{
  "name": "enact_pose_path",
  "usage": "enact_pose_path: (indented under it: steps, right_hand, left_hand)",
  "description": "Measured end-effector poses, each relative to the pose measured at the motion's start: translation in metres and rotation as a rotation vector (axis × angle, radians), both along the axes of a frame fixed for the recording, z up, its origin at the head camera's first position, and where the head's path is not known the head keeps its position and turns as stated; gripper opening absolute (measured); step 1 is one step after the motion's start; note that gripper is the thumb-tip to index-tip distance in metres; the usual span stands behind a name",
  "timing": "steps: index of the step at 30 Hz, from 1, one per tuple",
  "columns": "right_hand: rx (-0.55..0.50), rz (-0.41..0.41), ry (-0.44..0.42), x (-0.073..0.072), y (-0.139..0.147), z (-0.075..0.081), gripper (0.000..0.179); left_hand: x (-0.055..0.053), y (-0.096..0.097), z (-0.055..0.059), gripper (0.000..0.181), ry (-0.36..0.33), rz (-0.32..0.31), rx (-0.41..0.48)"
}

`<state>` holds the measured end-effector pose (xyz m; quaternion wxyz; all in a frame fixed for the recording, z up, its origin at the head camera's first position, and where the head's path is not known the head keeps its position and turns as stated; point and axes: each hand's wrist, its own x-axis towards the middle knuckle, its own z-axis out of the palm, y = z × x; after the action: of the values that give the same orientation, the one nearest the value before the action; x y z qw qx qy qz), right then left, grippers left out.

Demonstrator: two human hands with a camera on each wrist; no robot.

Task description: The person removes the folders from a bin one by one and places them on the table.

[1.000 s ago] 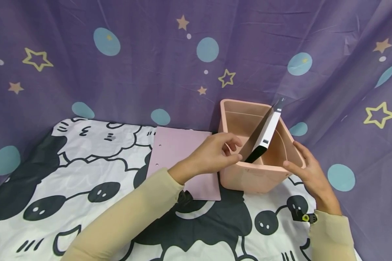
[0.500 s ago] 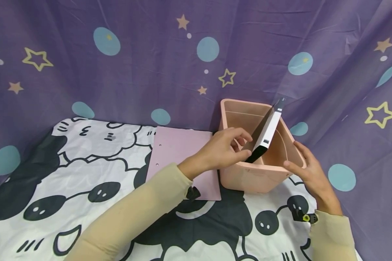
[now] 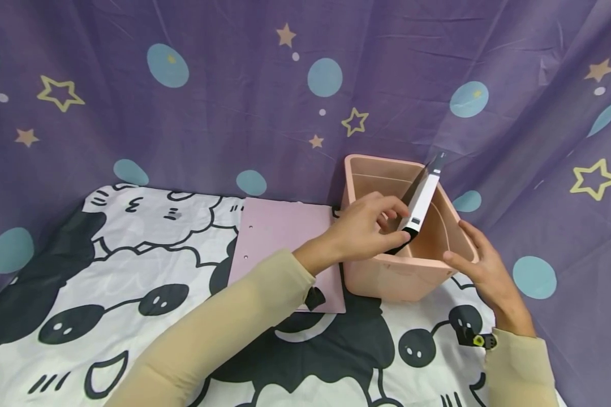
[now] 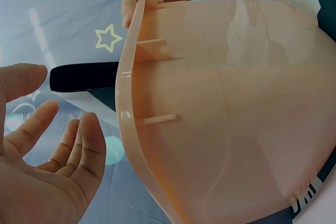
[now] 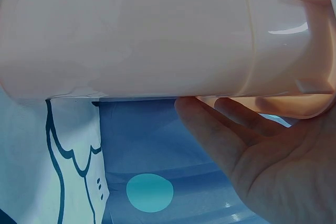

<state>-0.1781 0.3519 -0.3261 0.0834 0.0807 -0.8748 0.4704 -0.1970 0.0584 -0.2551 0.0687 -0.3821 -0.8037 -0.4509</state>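
Observation:
A peach plastic bin (image 3: 387,277) stands on the patterned cloth. Out of its mouth leans a flat, thick file-like thing (image 3: 424,199) with a white edge and dark faces, its lower part hidden inside. My left hand (image 3: 364,229) hovers over the near left rim, thumb and fingers spread at this thing's near end. In the left wrist view the thumb tip lies just short of its black end (image 4: 84,77), with the fingers below. My right hand (image 3: 489,277) holds the bin's near right corner, thumb at the rim and fingers along the outer side.
A pink flat board (image 3: 280,232) with small holes along its left edge lies left of the bin, partly under my left forearm. The black-and-white cartoon cloth (image 3: 147,339) covers the surface. A purple curtain (image 3: 224,113) hangs close behind the bin.
My left hand has moved right across the bin's rim to the near end of the file-like thing. The right hand and the bin have stayed in place.

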Motion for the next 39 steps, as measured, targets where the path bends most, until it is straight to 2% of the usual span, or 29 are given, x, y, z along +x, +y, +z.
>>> enact_pose_path:
  steps: [14, 25, 39]
  right_hand:
    - [0.002, 0.013, 0.011, 0.0, 0.0, 0.0, 0.08]
    - [0.011, 0.016, 0.018, 0.0, -0.001, 0.001, 0.079]
    - [-0.002, 0.017, 0.009, 0.0, 0.0, 0.001, 0.079]
  left_hand:
    - [-0.001, 0.018, -0.005, 0.036, 0.061, 0.025, -0.08]
    - [-0.001, 0.028, -0.001, 0.035, 0.085, 0.057, -0.153]
    - [-0.004, 0.019, 0.0, 0.03, 0.115, 0.088, -0.122]
